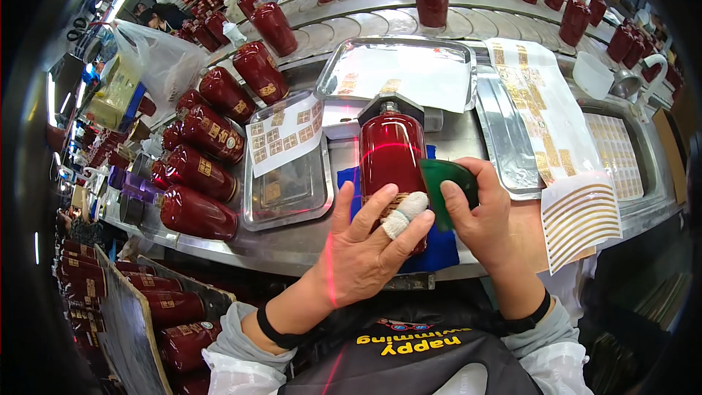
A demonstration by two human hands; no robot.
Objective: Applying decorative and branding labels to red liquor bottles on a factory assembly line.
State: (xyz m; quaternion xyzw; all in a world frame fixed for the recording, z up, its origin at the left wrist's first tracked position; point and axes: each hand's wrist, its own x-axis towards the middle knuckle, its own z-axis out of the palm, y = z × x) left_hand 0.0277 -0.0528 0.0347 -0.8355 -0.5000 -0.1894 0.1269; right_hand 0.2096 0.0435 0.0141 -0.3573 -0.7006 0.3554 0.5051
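Observation:
A dark red glass bottle (393,148) lies in front of me, its neck in a dark angular holder (371,111) and its base toward me. A red laser line crosses it. My left hand (369,249) rests on the lower part of the bottle with fingers spread, over a gold decal (386,208) that they partly hide. One fingertip wears a white wrap (406,216). In my right hand (482,219), a green scraper (447,189) is pinched between thumb and fingers, its edge beside the bottle's right side. A blue cloth (439,249) lies under the bottle.
Several red bottles (197,212) lie at the left beside a steel tray (289,208) with a decal sheet (285,132). Behind stands a larger tray (472,73). Decal sheets (581,219) lie at the right. A conveyor (365,11) carrying bottles runs across the back.

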